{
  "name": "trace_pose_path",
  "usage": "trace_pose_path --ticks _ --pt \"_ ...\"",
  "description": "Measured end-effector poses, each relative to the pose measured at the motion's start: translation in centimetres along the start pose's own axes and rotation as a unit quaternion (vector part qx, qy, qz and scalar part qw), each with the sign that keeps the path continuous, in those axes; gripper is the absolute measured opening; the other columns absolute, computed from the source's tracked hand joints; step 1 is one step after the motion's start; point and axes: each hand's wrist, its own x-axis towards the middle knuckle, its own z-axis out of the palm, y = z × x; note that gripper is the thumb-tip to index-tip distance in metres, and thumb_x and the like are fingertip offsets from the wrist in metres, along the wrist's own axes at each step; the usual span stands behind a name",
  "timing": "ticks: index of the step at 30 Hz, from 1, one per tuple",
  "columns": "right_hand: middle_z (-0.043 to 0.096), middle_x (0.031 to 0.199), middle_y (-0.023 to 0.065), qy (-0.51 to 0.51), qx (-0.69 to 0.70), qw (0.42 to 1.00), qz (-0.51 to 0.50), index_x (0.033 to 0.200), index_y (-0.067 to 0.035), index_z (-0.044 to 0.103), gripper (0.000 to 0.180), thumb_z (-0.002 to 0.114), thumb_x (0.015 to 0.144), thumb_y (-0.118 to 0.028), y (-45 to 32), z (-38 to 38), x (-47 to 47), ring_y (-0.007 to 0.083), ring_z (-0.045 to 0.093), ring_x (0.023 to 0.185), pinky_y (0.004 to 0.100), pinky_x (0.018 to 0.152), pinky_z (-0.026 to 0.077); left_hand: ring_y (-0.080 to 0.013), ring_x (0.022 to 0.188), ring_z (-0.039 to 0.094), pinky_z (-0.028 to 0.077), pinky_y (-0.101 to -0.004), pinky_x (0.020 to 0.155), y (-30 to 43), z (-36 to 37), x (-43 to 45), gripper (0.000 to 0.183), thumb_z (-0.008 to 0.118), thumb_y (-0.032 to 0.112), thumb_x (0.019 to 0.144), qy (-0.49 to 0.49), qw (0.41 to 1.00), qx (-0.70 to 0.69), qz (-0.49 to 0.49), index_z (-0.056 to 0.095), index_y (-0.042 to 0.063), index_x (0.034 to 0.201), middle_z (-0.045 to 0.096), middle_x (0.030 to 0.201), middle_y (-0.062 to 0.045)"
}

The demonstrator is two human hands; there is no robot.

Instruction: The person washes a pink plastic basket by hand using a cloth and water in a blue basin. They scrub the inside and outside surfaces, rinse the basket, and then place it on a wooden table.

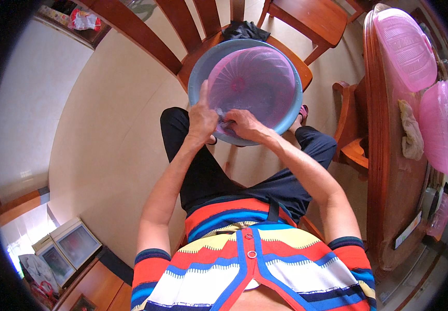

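A ribbed, see-through pink plastic dome, a bowl or cover, leans inside a round blue-grey plastic basin. Water seems to lie in the basin, under the pink plastic. My left hand grips the dome's near left rim, with its index finger stretched along the edge. Close beside it, at the lower rim, my right hand is curled around a small grey item. Blur hides what that item is. The basin rests on the seat of a wooden chair, between my knees.
Black cloth lies behind the basin. At right, a wooden table bears two more pink domes and a beige cloth. A stool and another chair stand nearby. Picture frames sit at lower left.
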Motion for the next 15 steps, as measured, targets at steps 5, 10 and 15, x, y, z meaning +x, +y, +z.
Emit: trace_pose_path --ticks 5,10,15 --pt "0.064 0.097 0.0158 -0.043 -0.338 0.938 0.067 0.088 -0.005 0.070 0.018 0.055 0.082 -0.014 6.9 -3.3 -2.2 0.0329 0.063 0.092 0.0432 0.080 0.051 -0.0434 0.095 0.063 0.049 -0.0472 0.085 0.9 -2.5 3.4 0.076 0.050 -0.002 0.078 -0.086 0.990 0.114 0.015 0.024 0.014 0.147 0.062 0.106 -0.029" --pt "0.066 0.094 0.0150 -0.036 -0.400 0.908 0.120 0.086 -0.007 0.071 0.019 0.054 0.084 -0.014 6.9 -4.8 -1.3 0.0308 0.065 0.089 0.0452 0.075 0.054 -0.0403 0.096 0.063 0.048 -0.0463 0.088 3.9 -3.8 4.2 0.085 0.057 0.008 0.079 -0.059 0.996 0.040 -0.047 0.010 0.012 0.150 0.063 0.107 -0.027" --pt "0.066 0.089 0.0194 0.027 -0.041 0.999 0.005 0.087 -0.006 0.068 0.021 0.053 0.073 -0.004 5.4 1.0 -0.4 0.0396 0.063 0.088 0.0474 0.073 0.052 -0.0421 0.116 0.052 0.049 -0.0428 0.090 -1.3 2.6 -0.5 0.098 0.069 0.020 0.076 0.007 0.996 -0.016 0.083 0.005 0.010 0.149 0.045 0.135 -0.026"
